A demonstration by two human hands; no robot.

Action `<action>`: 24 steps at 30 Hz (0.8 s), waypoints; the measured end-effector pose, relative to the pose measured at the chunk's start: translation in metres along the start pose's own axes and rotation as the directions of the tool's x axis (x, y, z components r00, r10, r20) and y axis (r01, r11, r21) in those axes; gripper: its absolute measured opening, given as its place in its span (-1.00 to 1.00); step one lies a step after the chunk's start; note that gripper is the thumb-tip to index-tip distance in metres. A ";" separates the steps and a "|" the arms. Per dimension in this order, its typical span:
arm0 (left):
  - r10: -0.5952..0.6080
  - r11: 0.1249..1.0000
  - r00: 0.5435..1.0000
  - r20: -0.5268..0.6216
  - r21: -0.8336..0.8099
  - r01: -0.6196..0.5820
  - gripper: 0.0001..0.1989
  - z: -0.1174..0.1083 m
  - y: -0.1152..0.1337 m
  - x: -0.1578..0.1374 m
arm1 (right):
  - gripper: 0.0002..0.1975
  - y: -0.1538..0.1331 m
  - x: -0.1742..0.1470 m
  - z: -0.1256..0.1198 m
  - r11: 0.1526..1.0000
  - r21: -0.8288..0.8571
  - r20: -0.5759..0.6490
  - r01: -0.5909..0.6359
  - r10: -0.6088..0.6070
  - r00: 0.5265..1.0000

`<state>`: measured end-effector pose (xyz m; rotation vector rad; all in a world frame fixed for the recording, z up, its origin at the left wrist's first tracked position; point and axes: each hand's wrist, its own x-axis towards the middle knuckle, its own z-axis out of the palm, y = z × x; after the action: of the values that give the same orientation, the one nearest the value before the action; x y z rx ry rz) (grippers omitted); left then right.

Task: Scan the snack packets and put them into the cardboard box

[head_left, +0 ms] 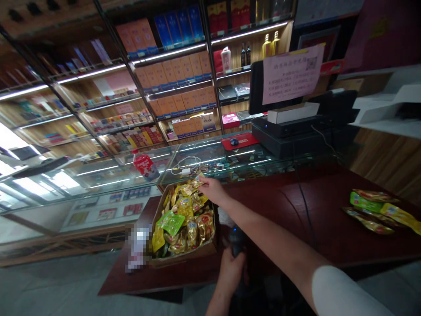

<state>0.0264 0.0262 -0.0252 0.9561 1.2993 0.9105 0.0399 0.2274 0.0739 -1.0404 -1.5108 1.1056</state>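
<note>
My right hand (pixel 212 189) reaches over the far right corner of an open cardboard box (pixel 184 259). Its fingers pinch a small yellow snack packet (pixel 199 177). Gold and yellow snack packets (pixel 197 228) fill the box, with a green packet (pixel 171 223) lying on top at the left. Lower down, my left hand (pixel 233 265) is wrapped around the handle of a black handheld barcode scanner (pixel 236 239), which shows a small blue light. The scanner is just right of the box, beneath my right forearm, and its lower part is dark and hard to make out.
Several snack packets (pixel 381 210) lie at the right of the dark red table (pixel 272 193). Behind it, a glass counter (pixel 210 153) carries a red pouch (pixel 144 166), a white cable (pixel 187 164), a mouse (pixel 234 141) and a cash register (pixel 296 127). A black cord (pixel 304 202) crosses the table.
</note>
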 end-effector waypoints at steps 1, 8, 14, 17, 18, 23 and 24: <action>-0.002 1.000 1.000 -0.001 0.003 0.002 -0.77 0.000 0.001 0.000 | -0.52 -0.003 0.007 0.012 1.000 -0.011 0.024 -0.001 0.001 1.000; 0.002 1.000 1.000 -0.012 -0.003 -0.002 -0.82 -0.001 -0.001 0.001 | -0.58 -0.014 0.006 0.038 0.990 -0.090 0.091 0.105 -0.096 0.991; 0.026 1.000 1.000 0.010 0.013 -0.026 -0.72 -0.003 -0.005 0.004 | -0.61 0.037 -0.055 -0.067 0.957 -0.264 -0.161 0.121 -0.168 0.973; 0.034 0.999 0.999 0.013 0.026 -0.034 -0.67 -0.002 -0.001 0.005 | -0.49 0.079 -0.106 -0.143 0.831 -0.483 -0.472 -0.275 0.017 0.881; 0.036 0.999 0.999 0.018 0.029 -0.037 -0.66 -0.001 0.001 0.005 | -0.43 0.090 -0.125 -0.165 0.762 -0.496 -0.571 -0.416 0.075 0.818; 0.030 0.997 0.999 0.013 0.072 -0.031 -0.59 0.003 0.003 0.006 | -0.23 0.113 -0.205 -0.225 0.493 -0.562 -0.735 -0.664 0.070 0.675; 0.025 0.996 1.000 0.003 0.080 -0.025 -0.58 0.003 0.003 0.006 | -0.22 0.112 -0.215 -0.231 0.441 -0.592 -0.740 -0.674 0.034 0.672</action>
<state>0.0301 0.0329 -0.0249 1.0375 1.3330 0.8822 0.3153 0.0807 -0.0494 -2.2951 -1.1873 0.0640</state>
